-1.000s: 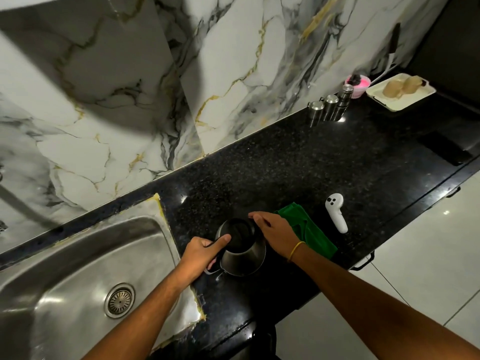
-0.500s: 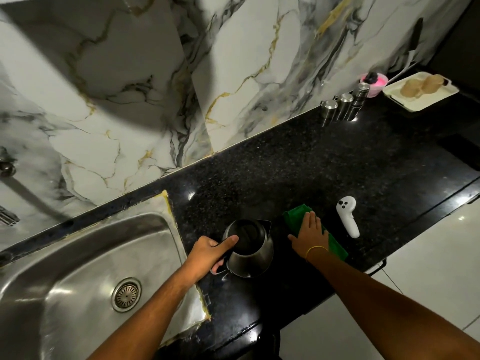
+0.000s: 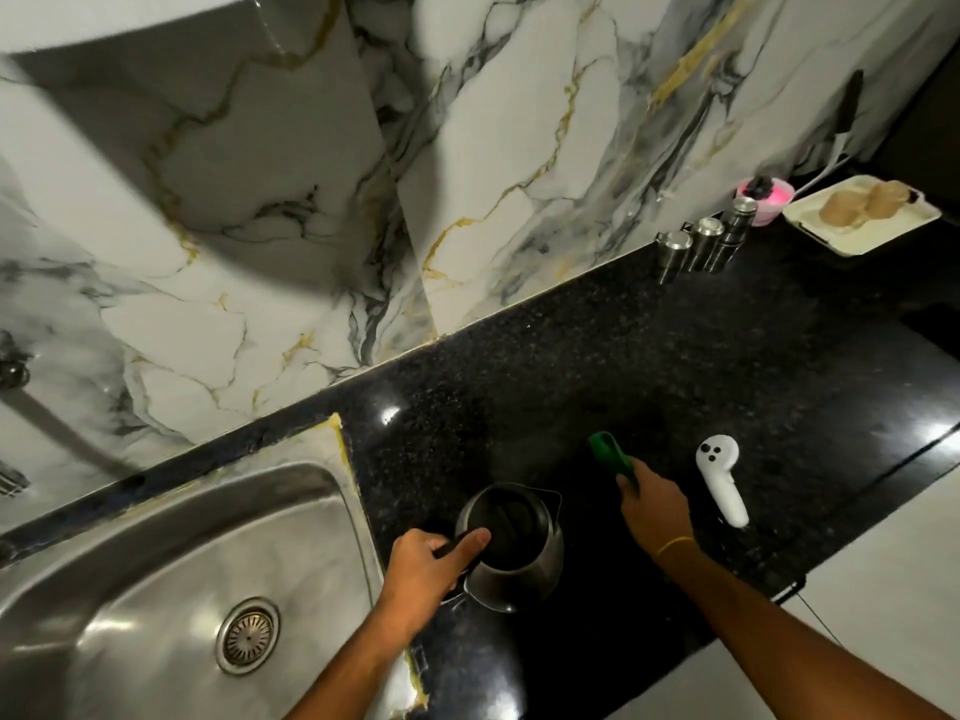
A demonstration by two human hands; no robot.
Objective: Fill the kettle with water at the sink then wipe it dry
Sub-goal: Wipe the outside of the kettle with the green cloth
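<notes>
A steel kettle with its lid off stands upright on the black counter, just right of the sink. My left hand grips the kettle's black handle, thumb resting on the rim. The inside of the kettle looks dark; I cannot tell the water level. My right hand is closed on a green cloth, whose bunched end sticks out past my fingers, right of the kettle. The rest of the cloth is hidden under the hand.
A white controller lies right of the cloth. At the back right stand three steel canisters, a pink bowl and a white tray with food. The tap is at the left edge. The counter's front edge runs under my forearms.
My right hand left the kettle's rim, moved right onto the flat green cloth, and has now gathered it up in a fist. My left hand stayed on the handle.
</notes>
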